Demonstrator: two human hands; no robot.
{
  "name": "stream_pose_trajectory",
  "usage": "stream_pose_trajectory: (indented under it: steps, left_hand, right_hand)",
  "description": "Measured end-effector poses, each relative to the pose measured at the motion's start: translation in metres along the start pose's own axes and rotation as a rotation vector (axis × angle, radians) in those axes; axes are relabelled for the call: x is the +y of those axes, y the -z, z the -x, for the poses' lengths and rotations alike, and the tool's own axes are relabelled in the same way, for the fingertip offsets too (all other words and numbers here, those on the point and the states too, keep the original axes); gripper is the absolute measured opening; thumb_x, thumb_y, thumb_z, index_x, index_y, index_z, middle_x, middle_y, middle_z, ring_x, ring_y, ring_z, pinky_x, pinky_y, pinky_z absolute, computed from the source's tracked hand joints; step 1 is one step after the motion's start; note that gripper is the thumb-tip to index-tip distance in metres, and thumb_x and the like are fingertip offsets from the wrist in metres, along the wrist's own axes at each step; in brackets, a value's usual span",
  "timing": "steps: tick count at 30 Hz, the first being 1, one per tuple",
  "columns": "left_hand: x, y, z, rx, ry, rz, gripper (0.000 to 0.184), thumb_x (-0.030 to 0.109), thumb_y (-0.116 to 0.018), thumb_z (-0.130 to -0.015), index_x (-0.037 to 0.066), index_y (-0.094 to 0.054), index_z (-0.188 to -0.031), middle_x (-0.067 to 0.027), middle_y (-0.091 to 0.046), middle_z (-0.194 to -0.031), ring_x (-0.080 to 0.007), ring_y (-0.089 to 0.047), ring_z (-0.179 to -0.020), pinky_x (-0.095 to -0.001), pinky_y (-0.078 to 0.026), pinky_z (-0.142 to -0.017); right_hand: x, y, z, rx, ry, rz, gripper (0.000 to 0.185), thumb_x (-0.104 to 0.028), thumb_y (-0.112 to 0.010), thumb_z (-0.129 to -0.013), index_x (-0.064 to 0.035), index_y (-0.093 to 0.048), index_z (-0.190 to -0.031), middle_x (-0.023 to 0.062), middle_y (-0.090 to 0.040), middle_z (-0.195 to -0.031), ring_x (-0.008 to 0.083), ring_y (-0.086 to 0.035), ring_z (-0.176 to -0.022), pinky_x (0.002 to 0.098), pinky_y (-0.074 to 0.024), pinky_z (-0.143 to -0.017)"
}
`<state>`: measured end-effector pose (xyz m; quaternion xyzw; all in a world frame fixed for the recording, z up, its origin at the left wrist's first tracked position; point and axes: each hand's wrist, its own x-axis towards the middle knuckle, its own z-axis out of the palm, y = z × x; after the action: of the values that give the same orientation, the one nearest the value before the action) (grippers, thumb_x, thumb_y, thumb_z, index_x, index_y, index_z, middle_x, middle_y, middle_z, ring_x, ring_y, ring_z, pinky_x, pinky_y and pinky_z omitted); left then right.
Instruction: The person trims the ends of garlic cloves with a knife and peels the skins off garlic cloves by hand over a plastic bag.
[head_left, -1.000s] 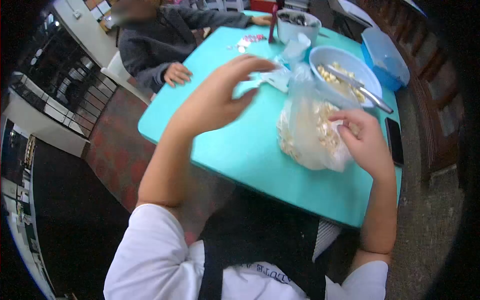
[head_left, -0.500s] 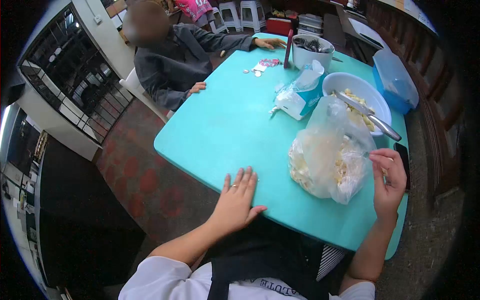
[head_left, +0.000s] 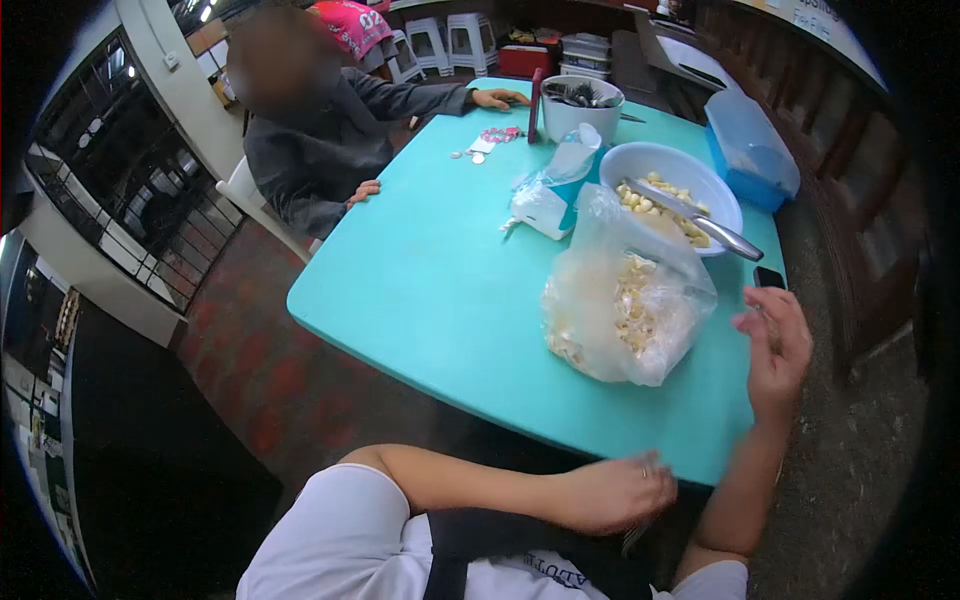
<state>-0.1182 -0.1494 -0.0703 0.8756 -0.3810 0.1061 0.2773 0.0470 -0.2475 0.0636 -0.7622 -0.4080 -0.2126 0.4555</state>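
Note:
A clear plastic bag (head_left: pixel 640 310) of pale, thin peelings or pieces lies on the turquoise table (head_left: pixel 400 290). Just right of it, my right hand (head_left: pixel 778 340) is raised with fingers bent toward the thumb; anything between them is too small to make out. My left hand (head_left: pixel 620 492) is at the table's front edge, below the bag, its fingers curled together and slightly blurred; what they hold, if anything, is hidden. Behind the bag stands a light blue bowl (head_left: pixel 722 205) of pale peeled pieces, with a metal-handled knife (head_left: pixel 728 236) across it.
A tissue pack (head_left: pixel 545 205) stands left of the bowl. Farther back are a white tub (head_left: pixel 583 122) of dark utensils, an upright red phone-like object (head_left: pixel 535 105) and coins. A blue lidded box (head_left: pixel 750 150) and dark phone (head_left: pixel 768 278) are at the right. Another person (head_left: pixel 320 150) sits across.
My left hand rose away from the bag side, lay flat on the table's front edge, and is now curled farther right. My right hand has moved off the bag.

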Motion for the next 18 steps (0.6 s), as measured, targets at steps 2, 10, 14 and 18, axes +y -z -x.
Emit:
stream_pose_trajectory:
  steps: [2,10,14,18]
  left_hand:
    - [0.009,0.008,-0.008,0.068,0.377,-0.097,0.064,0.03,-0.059,-0.078,-0.004,-0.037,-0.128,-0.0237,-0.033,-0.135,-0.0378,-0.031,-0.127,-0.054,-0.025,-0.102]
    - [0.05,-0.084,-0.036,-0.16,-0.575,0.208,0.015,0.017,-0.053,-0.071,0.003,-0.056,-0.065,-0.0109,-0.055,-0.069,-0.0298,-0.057,-0.071,-0.0418,-0.045,-0.067]
    - [0.043,-0.046,-0.057,-0.163,-0.428,0.299,0.019,0.022,-0.056,-0.078,0.005,-0.057,-0.071,-0.0102,-0.054,-0.075,-0.0259,-0.055,-0.077,-0.0389,-0.04,-0.078]
    - [0.029,-0.013,-0.078,-0.127,-0.206,0.233,0.022,0.024,-0.061,-0.078,0.002,-0.056,-0.076,-0.0133,-0.053,-0.08,-0.0309,-0.053,-0.077,-0.041,-0.042,-0.074]
  right_hand:
    - [-0.013,0.022,0.01,-0.03,-0.158,-0.086,0.015,-0.009,-0.052,-0.088,0.0002,-0.061,-0.096,0.007,-0.057,-0.084,0.0101,-0.053,-0.069,0.0216,-0.0422,-0.06]
    - [-0.004,0.087,0.001,-0.176,-0.287,-0.016,0.022,-0.018,-0.056,-0.087,-0.0008,-0.063,-0.098,0.0015,-0.059,-0.081,0.0075,-0.05,-0.071,0.0221,-0.041,-0.064]
    - [-0.027,0.117,0.005,-0.219,-0.282,0.046,0.021,-0.017,-0.059,-0.084,-0.0002,-0.064,-0.095,0.0016,-0.061,-0.079,0.0064,-0.052,-0.07,0.0213,-0.0424,-0.065]
    - [-0.043,0.135,0.009,-0.324,-0.32,0.128,0.022,-0.018,-0.06,-0.083,0.0009,-0.063,-0.095,0.0014,-0.061,-0.078,0.0067,-0.055,-0.071,0.0218,-0.0434,-0.064]
